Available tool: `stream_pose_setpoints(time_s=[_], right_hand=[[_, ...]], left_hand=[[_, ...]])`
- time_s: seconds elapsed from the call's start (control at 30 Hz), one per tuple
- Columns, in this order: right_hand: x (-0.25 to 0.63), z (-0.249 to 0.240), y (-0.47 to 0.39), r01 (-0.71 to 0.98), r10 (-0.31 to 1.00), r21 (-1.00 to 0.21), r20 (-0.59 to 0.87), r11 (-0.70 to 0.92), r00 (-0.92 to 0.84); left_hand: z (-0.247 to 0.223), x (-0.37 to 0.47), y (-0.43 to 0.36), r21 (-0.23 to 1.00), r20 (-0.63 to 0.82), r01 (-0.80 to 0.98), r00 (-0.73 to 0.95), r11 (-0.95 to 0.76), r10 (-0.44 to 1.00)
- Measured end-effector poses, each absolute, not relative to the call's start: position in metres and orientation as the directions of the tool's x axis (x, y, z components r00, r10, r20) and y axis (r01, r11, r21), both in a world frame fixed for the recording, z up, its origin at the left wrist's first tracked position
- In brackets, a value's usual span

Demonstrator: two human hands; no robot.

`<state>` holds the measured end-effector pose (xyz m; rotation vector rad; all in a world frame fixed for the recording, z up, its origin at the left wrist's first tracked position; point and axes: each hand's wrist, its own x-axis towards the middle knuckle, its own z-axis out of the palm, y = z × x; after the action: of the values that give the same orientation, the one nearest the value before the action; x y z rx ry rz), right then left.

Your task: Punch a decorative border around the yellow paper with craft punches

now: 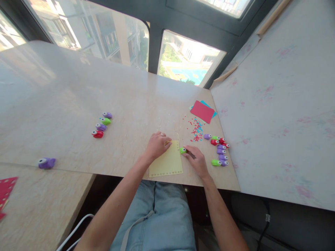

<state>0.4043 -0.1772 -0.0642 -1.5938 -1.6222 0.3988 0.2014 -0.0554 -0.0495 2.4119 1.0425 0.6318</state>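
A yellow sheet of paper [167, 161] lies near the table's front edge, with small punched holes along its bottom edge and up its right side. My left hand [158, 144] presses on its upper left part, fingers together near the top edge. At the sheet's right edge sits a green punch [183, 150] with an eye-like top. My right hand [195, 159] grips this punch between thumb and fingers. Tiny pale cut-outs lie just above the sheet's top right corner.
Several coloured punches [221, 152] stand at the right, others [101, 127] at the left, and a purple one [47, 163] farther left. Red and blue confetti [197, 129] lies below stacked cards [202, 111]. Punched red paper [7, 190] is at far left. Windows and a wall border the table.
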Motion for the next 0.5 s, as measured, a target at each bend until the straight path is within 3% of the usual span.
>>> stream_pose_setpoints(time_s=[0.5], right_hand=[[0.4044, -0.0629, -0.1778, 0.689, 0.942, -0.709, 0.313, 0.148, 0.120]], left_hand=[[-0.0529, 0.2028, -0.0541, 0.669, 0.255, 0.502, 0.538, -0.548, 0.804]])
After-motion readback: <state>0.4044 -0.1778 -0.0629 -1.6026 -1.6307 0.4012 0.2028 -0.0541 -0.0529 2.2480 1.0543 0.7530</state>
